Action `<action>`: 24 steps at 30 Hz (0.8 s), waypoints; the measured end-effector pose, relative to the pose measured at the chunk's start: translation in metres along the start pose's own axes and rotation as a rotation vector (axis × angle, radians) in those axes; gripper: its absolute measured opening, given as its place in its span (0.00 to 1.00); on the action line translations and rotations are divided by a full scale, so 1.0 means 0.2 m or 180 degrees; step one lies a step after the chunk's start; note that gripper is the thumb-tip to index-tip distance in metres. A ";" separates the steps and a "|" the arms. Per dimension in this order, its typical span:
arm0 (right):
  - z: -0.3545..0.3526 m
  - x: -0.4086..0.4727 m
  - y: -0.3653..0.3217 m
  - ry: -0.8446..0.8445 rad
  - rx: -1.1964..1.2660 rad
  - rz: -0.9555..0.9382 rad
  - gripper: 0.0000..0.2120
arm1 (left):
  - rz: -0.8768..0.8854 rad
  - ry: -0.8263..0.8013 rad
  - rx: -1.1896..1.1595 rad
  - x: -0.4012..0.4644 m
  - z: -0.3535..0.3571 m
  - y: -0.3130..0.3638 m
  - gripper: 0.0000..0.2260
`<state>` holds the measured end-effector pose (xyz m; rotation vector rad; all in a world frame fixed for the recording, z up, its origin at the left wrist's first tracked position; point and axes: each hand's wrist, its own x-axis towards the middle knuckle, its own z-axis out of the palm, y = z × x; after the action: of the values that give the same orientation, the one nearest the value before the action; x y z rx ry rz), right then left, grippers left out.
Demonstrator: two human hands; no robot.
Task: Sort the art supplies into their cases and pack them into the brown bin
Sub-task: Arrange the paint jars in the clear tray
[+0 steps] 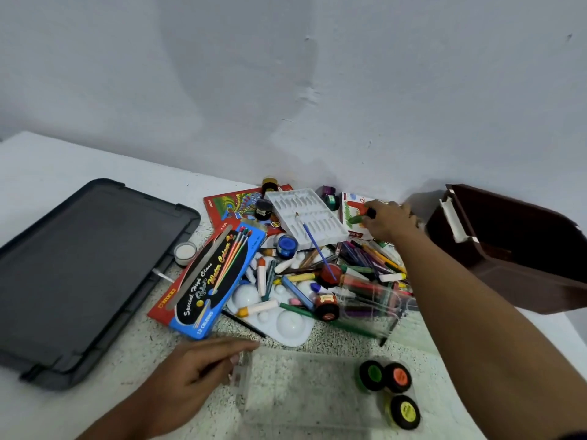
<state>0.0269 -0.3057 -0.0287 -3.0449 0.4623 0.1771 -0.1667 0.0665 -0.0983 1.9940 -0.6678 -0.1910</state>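
A heap of art supplies (317, 268) lies against the wall: crayons, markers, paint tubes and small paint pots. My right hand (390, 220) reaches to the back of the heap and pinches a small green paint pot with a black lid (365, 215) above a white box (351, 201). My left hand (203, 366) holds the left edge of a clear plastic case (301, 389) at the front, which has three paint pots in its right end: green (371, 374), orange (398, 376) and yellow (406, 411). The brown bin (508, 249) stands tilted at the right.
A dark grey lid (89, 274) lies flat at the left. A blue and red water colour box (212, 277), a white ridged tray (308, 217) with a blue brush across it, a white palette (286, 325) and another clear case (374, 300) sit among the heap.
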 end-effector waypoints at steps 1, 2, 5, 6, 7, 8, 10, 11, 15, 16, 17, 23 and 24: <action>0.01 0.00 0.00 -0.0022 -0.0084 -0.0032 0.20 | 0.0006 0.0007 0.0022 0.00 0.00 0.00 0.17; 0.01 0.00 0.01 0.0005 -0.0133 -0.0079 0.20 | -0.0008 0.0005 0.0011 -0.01 0.00 0.00 0.18; 0.01 -0.03 0.01 0.0182 -0.0132 -0.0102 0.19 | -0.0114 -0.0067 -0.0049 -0.02 0.01 -0.02 0.15; 0.00 -0.04 0.01 0.0265 -0.0060 -0.0087 0.18 | -0.0126 -0.0068 -0.0062 -0.02 0.01 -0.02 0.15; 0.00 -0.06 0.01 0.0352 0.0060 -0.0110 0.17 | -0.0129 -0.0052 -0.0033 -0.02 0.02 -0.02 0.15; 0.00 -0.07 0.02 0.0443 0.0233 -0.0160 0.16 | -0.0118 -0.0029 0.0004 -0.02 0.02 -0.01 0.16; -0.02 -0.13 0.02 0.0593 0.0726 -0.0261 0.13 | -0.0087 0.0016 0.0064 -0.01 0.03 0.01 0.17; -0.03 -0.16 0.02 0.0657 0.0959 -0.0351 0.12 | -0.0073 0.0053 0.0076 -0.01 0.03 0.02 0.19; -0.08 -0.34 0.05 0.0931 0.1378 -0.0862 0.07 | -0.0130 0.0024 0.0285 -0.03 0.05 0.05 0.27; -0.09 -0.38 0.06 0.0919 0.1399 -0.1004 0.06 | -0.0118 -0.0023 0.0406 -0.04 0.05 0.06 0.32; -0.11 -0.43 0.07 0.0886 0.1399 -0.1135 0.05 | -0.0093 -0.0098 0.0489 -0.05 0.06 0.07 0.36; -0.17 -0.81 0.13 0.0558 0.1313 -0.1493 0.10 | 0.0019 -0.0175 0.0620 -0.07 0.10 0.09 0.42; -0.17 -0.88 0.13 0.0444 0.1412 -0.1469 0.13 | 0.0045 -0.0125 0.0640 -0.07 0.10 0.09 0.40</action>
<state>-0.1438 -0.2825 0.0262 -2.6372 -0.1841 -0.1430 -0.1932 0.0512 -0.0945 2.1815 -0.7508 -0.1601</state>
